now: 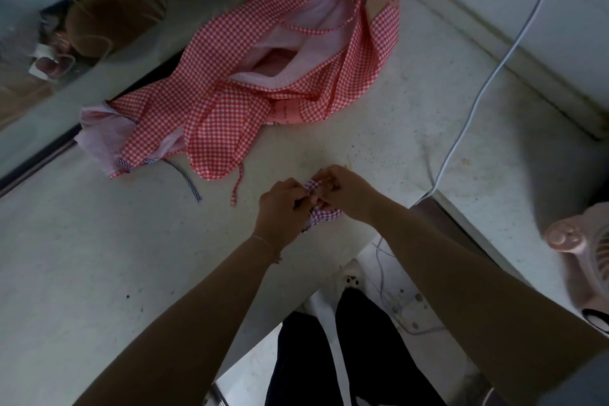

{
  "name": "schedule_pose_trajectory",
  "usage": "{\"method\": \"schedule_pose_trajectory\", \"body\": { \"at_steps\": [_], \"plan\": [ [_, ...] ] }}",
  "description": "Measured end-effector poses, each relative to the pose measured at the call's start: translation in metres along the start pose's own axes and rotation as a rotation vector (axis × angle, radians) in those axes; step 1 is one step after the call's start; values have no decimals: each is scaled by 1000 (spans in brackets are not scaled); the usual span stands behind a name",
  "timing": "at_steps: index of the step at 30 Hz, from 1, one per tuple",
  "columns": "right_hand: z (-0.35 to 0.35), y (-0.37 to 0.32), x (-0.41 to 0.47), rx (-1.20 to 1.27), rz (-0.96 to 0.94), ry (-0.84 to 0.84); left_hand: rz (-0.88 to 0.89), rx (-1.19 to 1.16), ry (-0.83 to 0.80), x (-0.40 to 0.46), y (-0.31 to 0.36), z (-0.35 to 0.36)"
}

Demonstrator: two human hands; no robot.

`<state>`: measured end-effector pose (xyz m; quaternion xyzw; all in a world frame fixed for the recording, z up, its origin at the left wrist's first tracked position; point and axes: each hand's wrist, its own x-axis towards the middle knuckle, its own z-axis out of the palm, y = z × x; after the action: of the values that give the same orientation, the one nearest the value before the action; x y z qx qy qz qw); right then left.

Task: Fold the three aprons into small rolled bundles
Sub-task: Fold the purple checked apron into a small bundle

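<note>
- Head view shows our left hand [280,208] and our right hand [346,191] close together over the pale speckled counter [99,257].
- Both hands have their fingers curled tight around a small purple checked apron bundle [324,216]. It sits between our palms, near the front edge of the counter.
- We think this bundle is almost done, and we are tucking or tying its end.
- To do it well, we should keep the roll squeezed with one hand while the other wraps the strap around it. If we let go too soon, the cloth may spring open.
- We should pull the strap snug and push the loose end under, so nothing hangs out.
- Behind our hands lies the red checked apron pile [263,76], still loose and spread out, well apart from the bundle. A striped strap [188,180] sticks out from under it.
- We cannot tell how many aprons are in that pile.
- A white cable [478,102] runs across the counter on the right, so we should keep the cloth away from it.
</note>
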<state>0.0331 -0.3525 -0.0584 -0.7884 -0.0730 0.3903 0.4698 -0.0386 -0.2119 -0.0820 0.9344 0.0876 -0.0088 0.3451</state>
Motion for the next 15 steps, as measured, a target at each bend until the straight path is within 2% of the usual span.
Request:
{"method": "schedule_pose_trajectory", "body": {
  "at_steps": [3,7,10,15],
  "plan": [
    [-1,-10,-4,-184,-98,58,44,9,61,5,8,-5],
    [-4,-16,-8,-327,-87,259,-26,-82,-15,9,29,-14],
    [-2,-23,-14,-402,-82,308,-203,-205,-55,10,40,-19],
    [-9,-27,-18,-396,-140,272,-653,-707,-155,18,44,-26]
  ]
}}
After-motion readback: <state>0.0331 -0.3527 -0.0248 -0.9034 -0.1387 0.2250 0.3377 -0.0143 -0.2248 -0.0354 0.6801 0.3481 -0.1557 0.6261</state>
